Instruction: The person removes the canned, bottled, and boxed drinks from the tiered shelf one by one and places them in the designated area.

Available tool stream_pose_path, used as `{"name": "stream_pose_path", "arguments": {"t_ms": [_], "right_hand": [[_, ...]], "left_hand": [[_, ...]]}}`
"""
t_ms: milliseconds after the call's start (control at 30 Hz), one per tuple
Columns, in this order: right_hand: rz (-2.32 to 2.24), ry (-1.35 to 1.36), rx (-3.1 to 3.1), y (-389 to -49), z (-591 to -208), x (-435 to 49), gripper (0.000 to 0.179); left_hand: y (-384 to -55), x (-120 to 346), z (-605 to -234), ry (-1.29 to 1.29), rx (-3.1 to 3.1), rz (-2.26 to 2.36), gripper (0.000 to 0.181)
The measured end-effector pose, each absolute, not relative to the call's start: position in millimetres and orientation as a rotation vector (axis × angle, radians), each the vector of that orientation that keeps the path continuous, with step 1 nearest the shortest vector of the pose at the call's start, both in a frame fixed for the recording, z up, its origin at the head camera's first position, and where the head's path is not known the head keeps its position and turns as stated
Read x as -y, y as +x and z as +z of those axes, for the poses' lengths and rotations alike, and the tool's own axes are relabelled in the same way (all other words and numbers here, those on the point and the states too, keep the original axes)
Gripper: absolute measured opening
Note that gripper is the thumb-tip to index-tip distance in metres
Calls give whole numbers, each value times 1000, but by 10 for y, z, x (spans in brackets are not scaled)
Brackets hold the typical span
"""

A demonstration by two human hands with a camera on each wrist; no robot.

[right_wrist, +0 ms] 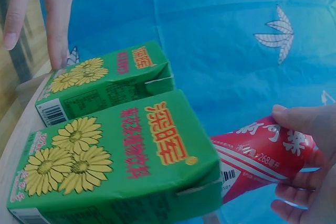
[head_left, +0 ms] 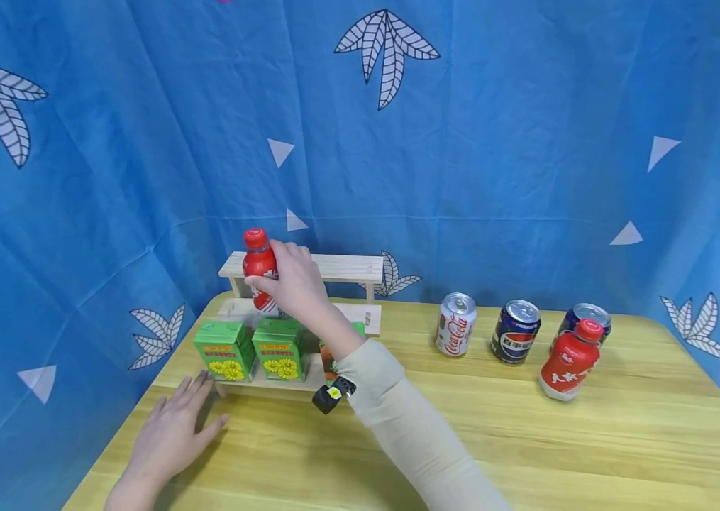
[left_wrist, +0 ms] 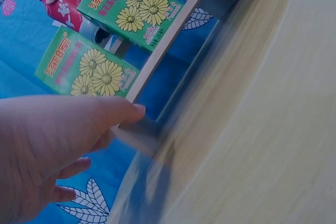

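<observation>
My right hand [head_left: 296,278] grips a red bottle [head_left: 260,264] by its side, upright over the middle step of a wooden tiered rack [head_left: 347,267]. In the right wrist view, fingers and thumb wrap round the bottle [right_wrist: 262,153]. Two green drink cartons with yellow flowers, a left one [head_left: 227,350] and a right one [head_left: 279,349], stand on the lowest step. Another carton [head_left: 326,362] is partly hidden behind my right forearm. My left hand [head_left: 171,433] has its fingers extended, with fingertips at the rack's front left corner beside the left carton.
Right of the rack on the wooden table [head_left: 462,426] stand a white Coca-Cola can [head_left: 456,325], a dark blue can [head_left: 516,332] and a second dark can [head_left: 591,314]. A red bottle [head_left: 569,360] partly covers the second one. Blue curtain [head_left: 494,142] hangs behind.
</observation>
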State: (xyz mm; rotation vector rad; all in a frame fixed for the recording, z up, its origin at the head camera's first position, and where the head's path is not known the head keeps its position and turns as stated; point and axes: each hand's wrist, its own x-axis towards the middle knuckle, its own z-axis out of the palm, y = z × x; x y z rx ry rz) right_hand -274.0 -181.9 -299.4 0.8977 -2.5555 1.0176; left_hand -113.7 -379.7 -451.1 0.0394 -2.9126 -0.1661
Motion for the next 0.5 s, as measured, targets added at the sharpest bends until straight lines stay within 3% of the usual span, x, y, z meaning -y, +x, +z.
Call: {"name": "stream_pose_path", "arguments": {"t_ms": [500], "right_hand": [[1084, 880, 2532, -2682, -2890, 1481, 69]], "left_hand": [[-1124, 3783, -4495, 43, 2921, -171, 78]]}}
